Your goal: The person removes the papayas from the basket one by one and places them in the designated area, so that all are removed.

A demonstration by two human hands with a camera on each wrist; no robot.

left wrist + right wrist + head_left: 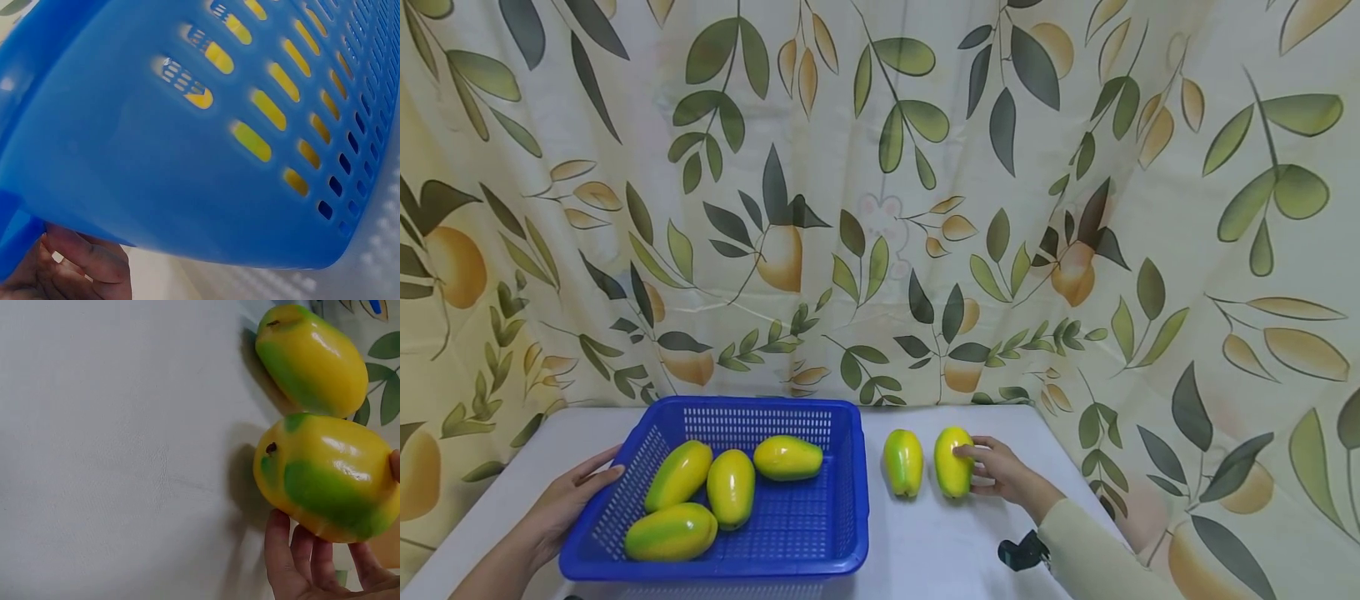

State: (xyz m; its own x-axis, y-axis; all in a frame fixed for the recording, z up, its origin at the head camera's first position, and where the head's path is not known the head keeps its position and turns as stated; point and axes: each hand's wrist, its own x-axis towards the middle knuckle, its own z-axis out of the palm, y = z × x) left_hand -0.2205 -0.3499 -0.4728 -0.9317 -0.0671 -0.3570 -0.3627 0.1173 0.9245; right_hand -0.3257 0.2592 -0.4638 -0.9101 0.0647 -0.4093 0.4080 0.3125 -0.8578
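Note:
My left hand (pixel 561 504) grips the left rim of a blue plastic basket (pixel 844 533); in the left wrist view its curled fingers (pixel 94 259) show under the rim. Several glossy yellow-green papayas lie inside, among them one papaya (pixel 788 458) apart on the right. Beyond the basket's right side, my right hand (pixel 1003 473) holds a papaya (pixel 953 462), fingers along one side and thumb across the other. Its stem end (pixel 271 448) faces the wrist camera. Whether it still touches the table cannot be told. Just left of it another papaya (pixel 902 463) lies on the table.
A white-covered table (pixel 917 550) carries everything. Behind it and along the sides hangs a curtain (pixel 880 333) with a leaf and fruit print. A small black object (pixel 1024 552) is beside the right sleeve.

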